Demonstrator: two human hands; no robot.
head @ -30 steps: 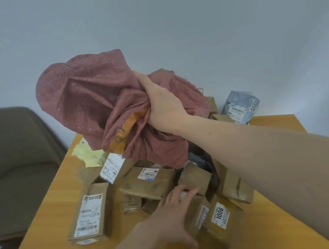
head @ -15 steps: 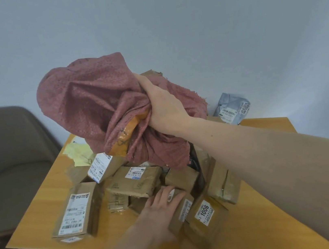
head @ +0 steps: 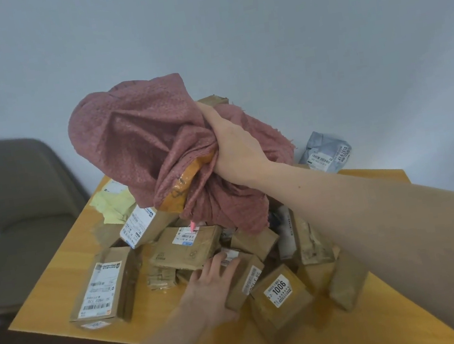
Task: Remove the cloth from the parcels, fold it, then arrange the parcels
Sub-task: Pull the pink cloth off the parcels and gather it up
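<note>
The right hand (head: pixel 235 144) is raised above the pile, and its forearm comes in from 4 o'clock, long and almost straight. Its fingers are closed tight around a bunch of the cloth (head: pixel 139 143), so the back of the hand faces the camera and the thumb lies along the top. The cloth is dusty pink and hangs in a big crumpled ball, mostly at 9 o'clock from the hand, with one loose part falling down to the parcels (head: pixel 190 248) under it. An orange packet (head: pixel 188 177) shows inside the folds just below the fist; I cannot tell if the hand holds it too.

The left hand (head: pixel 212 287) reaches in from 6 o'clock, low, with the palm down. Its fingers are straight and spread, and they press on a brown box (head: pixel 243 277) at the front of the pile.

The parcels are brown boxes in a loose heap in the middle of the table (head: pixel 59 282). One long box (head: pixel 104 287) lies apart at 9 o'clock from the left hand. A box marked 1006 (head: pixel 278 288) lies at 3 o'clock from that hand, close beside it. A grey bag (head: pixel 327 151) rests at the far edge, at 3 o'clock from the right hand. A yellow paper (head: pixel 112 203) lies at the far left corner. A chair (head: pixel 16 209) stands at 9 o'clock from the table.
</note>
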